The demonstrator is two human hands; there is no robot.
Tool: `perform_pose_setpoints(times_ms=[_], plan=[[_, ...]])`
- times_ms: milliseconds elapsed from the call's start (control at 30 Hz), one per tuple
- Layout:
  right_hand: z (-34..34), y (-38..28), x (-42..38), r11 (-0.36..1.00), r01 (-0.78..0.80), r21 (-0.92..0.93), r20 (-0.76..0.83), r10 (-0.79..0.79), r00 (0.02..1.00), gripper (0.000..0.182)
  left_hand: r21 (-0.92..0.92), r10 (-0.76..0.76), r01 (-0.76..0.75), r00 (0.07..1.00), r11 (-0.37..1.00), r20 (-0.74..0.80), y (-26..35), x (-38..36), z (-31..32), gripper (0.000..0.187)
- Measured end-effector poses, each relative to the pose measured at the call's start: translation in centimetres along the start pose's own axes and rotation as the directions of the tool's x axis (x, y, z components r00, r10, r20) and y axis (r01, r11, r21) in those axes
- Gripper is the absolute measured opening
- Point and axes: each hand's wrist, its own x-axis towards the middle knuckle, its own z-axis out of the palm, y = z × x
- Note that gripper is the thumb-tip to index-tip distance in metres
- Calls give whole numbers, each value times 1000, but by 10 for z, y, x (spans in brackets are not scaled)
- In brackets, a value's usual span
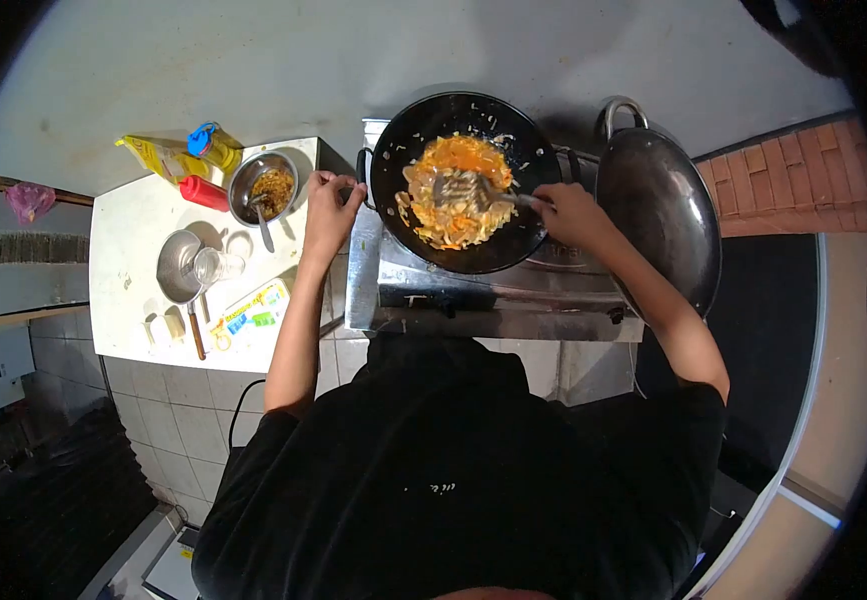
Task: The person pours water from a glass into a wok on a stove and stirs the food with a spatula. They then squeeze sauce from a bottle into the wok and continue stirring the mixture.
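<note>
I see a black wok [465,180] just above the middle of the frame, sitting on a steel stove [473,290]. It holds orange and pale food [458,190] heaped in its middle. My right hand [571,212] is clamped around the handle of a slotted metal spatula [468,188], whose blade lies on the food. My left hand [328,205] is closed on the wok's handle at its left rim. Right of the wok, a second, empty dark wok [658,210] rests tilted beside the stove. To the left, a white counter [133,250] carries a steel bowl [264,187] of brownish food with a spoon in it, a red bottle [203,192], a yellow packet [158,155], a small steel saucepan [179,268] and a glass [215,266].
</note>
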Motion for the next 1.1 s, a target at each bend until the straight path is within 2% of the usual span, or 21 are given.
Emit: perform_pose_setpoints(times_ms=[33,133,200,267,300,400,500,600,667,800,833,900,967,1100], plan=[[-4,-4,4,997,-21,-70,-53,17,998,21,4,-6,6,1000,1000,6,-1,1,0,26],[-40,-24,7,991,-62,-117,-50,57,997,21,-20,-56,56,998,998,29,5,-2,-3,26],[-54,-45,2,997,-12,-82,-100,4,995,20,-52,-93,95,995,994,40,8,-1,-3,26],[-54,-60,2,999,-43,-22,12,44,999,19,-48,-84,86,995,995,45,6,-1,-2,26],[-47,-66,0,999,-42,-22,12,42,999,19,-47,-84,86,995,995,44,5,-1,-1,26],[-20,-83,-1,996,-7,-90,105,17,994,17,-37,-50,51,998,998,27,-2,-1,2,26],[6,-91,9,974,42,-223,-7,-45,999,15,-36,-15,15,1000,999,12,-3,-1,3,26],[12,-73,24,962,7,-272,-89,-32,995,14,-49,-85,87,996,995,41,3,0,1,26],[-7,-79,8,959,7,-283,-66,-27,997,15,-48,-70,72,997,996,33,-1,0,2,26],[-12,-96,-56,927,-43,-372,-162,-19,987,35,-51,-94,95,995,994,37,8,-3,-1,26],[-10,-102,-72,927,-43,-374,-162,-20,987,35,-54,-60,60,998,997,14,2,-3,2,26],[-6,-114,-98,930,-43,-365,-84,13,996,49,-56,-19,18,1000,998,-12,2,-2,2,26],[12,-115,-113,933,-58,-355,-92,26,995,52,-55,-80,81,997,995,18,10,-3,-2,25],[54,-100,-91,927,-77,-367,-162,18,987,54,-25,-30,31,999,999,42,7,-2,-2,25]])
